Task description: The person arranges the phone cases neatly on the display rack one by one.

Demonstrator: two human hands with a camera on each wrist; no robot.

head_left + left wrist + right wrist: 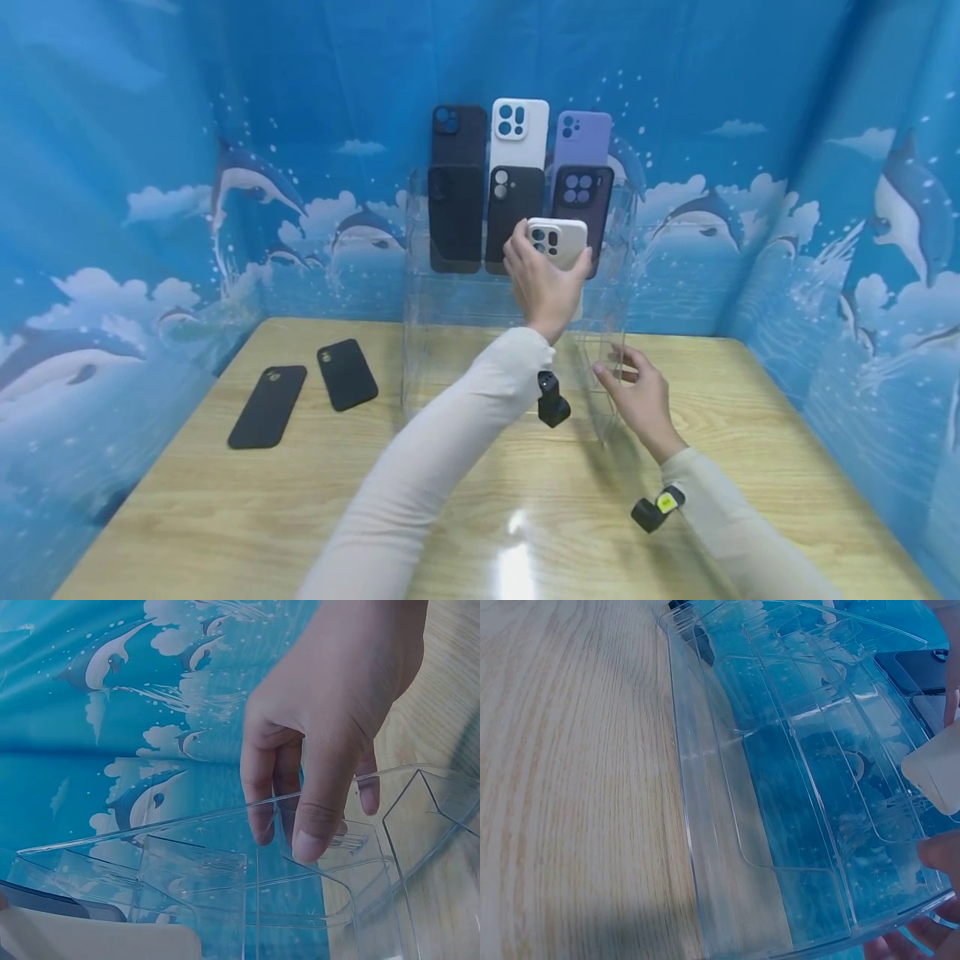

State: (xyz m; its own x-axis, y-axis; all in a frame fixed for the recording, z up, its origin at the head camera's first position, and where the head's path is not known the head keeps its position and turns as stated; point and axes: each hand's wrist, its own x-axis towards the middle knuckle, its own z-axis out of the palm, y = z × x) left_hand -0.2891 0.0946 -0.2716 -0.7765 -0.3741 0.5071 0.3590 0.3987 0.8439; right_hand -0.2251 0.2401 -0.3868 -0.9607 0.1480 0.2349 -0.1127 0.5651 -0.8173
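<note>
My left hand (pixel 547 287) grips a white phone case (pixel 564 239) by its sides, with the camera cutout at the top. The case is upright in front of a dark-framed translucent case (pixel 592 192) on the clear tiered display stand (pixel 450 300). In the left wrist view only the white case's lower end (pixel 97 941) shows. My right hand (pixel 647 400) holds the stand's right side panel, thumb on one face and fingers on the other, as the left wrist view shows. Right-hand fingers (pixel 937 859) appear at the right wrist view's lower right.
Higher on the stand are a black case (pixel 459 137), a white case (pixel 528 150) and a purple case (pixel 588 146). Below them stand two black cases (pixel 455 221). Two more black cases (pixel 270 408) lie on the wooden table (pixel 225 517) to the left. A dolphin-print curtain (pixel 337 75) surrounds the table.
</note>
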